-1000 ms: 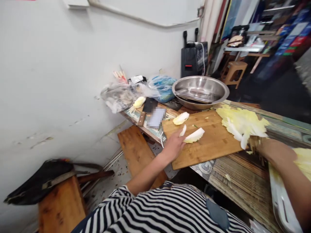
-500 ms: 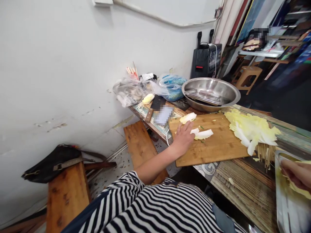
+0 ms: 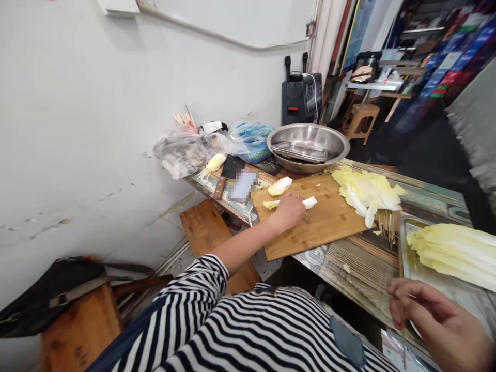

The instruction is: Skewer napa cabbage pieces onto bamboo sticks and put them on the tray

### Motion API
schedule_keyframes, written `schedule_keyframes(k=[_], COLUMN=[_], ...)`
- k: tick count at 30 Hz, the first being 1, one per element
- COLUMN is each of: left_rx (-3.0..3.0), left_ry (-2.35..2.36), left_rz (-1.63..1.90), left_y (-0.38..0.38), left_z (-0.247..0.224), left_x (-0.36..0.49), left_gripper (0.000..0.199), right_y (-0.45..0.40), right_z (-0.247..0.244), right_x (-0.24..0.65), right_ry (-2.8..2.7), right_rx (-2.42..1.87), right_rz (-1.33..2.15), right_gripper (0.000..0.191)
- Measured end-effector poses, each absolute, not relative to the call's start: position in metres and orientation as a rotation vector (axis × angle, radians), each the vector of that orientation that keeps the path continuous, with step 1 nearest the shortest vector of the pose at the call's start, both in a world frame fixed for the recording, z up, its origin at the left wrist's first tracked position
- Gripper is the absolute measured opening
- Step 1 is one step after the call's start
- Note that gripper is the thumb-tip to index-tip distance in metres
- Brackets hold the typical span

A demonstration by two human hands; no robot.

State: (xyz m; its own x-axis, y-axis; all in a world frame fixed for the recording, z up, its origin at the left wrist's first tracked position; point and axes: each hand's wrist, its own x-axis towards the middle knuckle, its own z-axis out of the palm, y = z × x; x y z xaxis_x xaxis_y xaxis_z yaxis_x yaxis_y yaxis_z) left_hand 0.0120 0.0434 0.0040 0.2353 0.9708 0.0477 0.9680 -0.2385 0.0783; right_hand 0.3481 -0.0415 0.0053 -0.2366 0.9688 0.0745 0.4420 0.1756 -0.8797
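Note:
My left hand [image 3: 290, 209] is closed over a narrow strip of napa cabbage leaf [image 3: 311, 202] on the wooden cutting board [image 3: 325, 227]. A second leaf piece [image 3: 279, 186] lies just beyond it. My right hand [image 3: 430, 310] is at the lower right, fingers pinched on a thin bamboo skewer [image 3: 404, 346] that points down. Beside that hand, a metal tray [image 3: 402, 263] holds a pile of long cabbage leaves [image 3: 453, 250]. Loose yellow leaves [image 3: 368, 191] rest at the board's right end, partly over a bundle of skewers [image 3: 387, 225].
A steel basin [image 3: 310, 132] stands behind the board. To its left are plastic bags [image 3: 251, 139], enoki mushrooms wrapped in a leaf [image 3: 215, 164], a knife's wooden handle [image 3: 219, 187] and a phone [image 3: 243, 186]. A black speaker [image 3: 298, 98] is by the wall; a wooden bench [image 3: 209, 227] is below.
My right hand has come away from the cabbage in the tray toward me, now with a skewer showing. My left hand has closed over the leaf strip. The view has swung right.

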Motion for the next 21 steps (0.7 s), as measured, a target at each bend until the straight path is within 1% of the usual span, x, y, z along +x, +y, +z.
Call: schedule_keyframes(k=[2, 6, 7, 10, 12, 14, 16, 19, 21], left_rx=[2.414, 2.288, 2.245, 2.09, 1.978, 1.892, 1.692, 1.224, 1.041], left_ry=[1.929, 1.939, 1.934, 1.908, 1.847, 1.736, 1.481, 1.004, 0.822], left_rz=[0.172, 0.291, 0.338, 0.532, 0.658, 0.74, 0.848, 0.983, 1.001], left_y=[0.052, 0.075, 0.08, 0.09, 0.091, 0.087, 0.079, 0.067, 0.059], left_z=[0.004, 0.008, 0.011, 0.022, 0.03, 0.035, 0.037, 0.036, 0.036], left_x=[0.013, 0.015, 0.014, 0.012, 0.011, 0.011, 0.014, 0.02, 0.025], left_gripper=[0.03, 0.027, 0.026, 0.027, 0.028, 0.03, 0.033, 0.051, 0.063], right_y=[-0.045, -0.049, -0.05, -0.053, -0.055, -0.054, -0.051, -0.041, -0.032], right_z=[0.003, -0.008, -0.01, -0.013, -0.012, -0.011, -0.01, -0.009, -0.01], right_x=[0.332, 0.313, 0.31, 0.309, 0.311, 0.312, 0.311, 0.301, 0.293], right_ry=[-1.695, -1.549, -1.52, -1.476, -1.483, -1.512, -1.558, -1.645, -1.704], right_rx=[-1.319, -1.341, -1.346, -1.337, -1.33, -1.326, -1.319, -1.279, -1.243], right_rz=[1.227, 1.353, 1.357, 1.352, 1.322, 1.258, 1.176, 1.068, 0.998], right_gripper=[0.019, 0.027, 0.031, 0.052, 0.058, 0.056, 0.052, 0.046, 0.042])
